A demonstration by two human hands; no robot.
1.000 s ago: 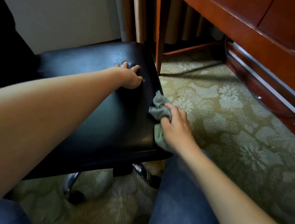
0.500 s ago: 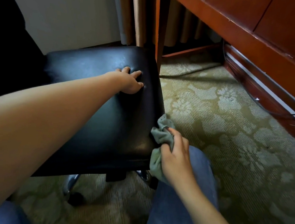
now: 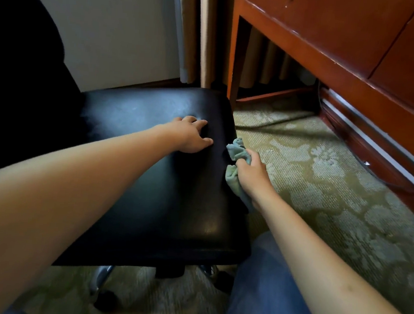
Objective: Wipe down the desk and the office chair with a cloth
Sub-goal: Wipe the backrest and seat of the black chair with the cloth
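Observation:
A black leather office chair seat (image 3: 134,175) fills the middle left, its dark backrest (image 3: 20,78) at the left edge. My left hand (image 3: 190,135) rests palm-down on the seat near its far right corner, fingers spread. My right hand (image 3: 252,173) grips a crumpled grey-green cloth (image 3: 237,157) and presses it against the seat's right side edge. The red-brown wooden desk (image 3: 347,56) stands at the upper right, a drawer front and one leg visible.
Patterned green carpet (image 3: 335,193) covers the floor to the right. Beige curtains (image 3: 202,31) hang behind the desk leg. A dark cable (image 3: 375,171) runs along the desk's base. The chair's chrome base and castor (image 3: 103,295) show below the seat. My blue-jeaned knee (image 3: 264,287) is beside the seat.
My right hand has slid the cloth along the seat's right edge from the near corner toward the far end. My left hand has stayed on the seat.

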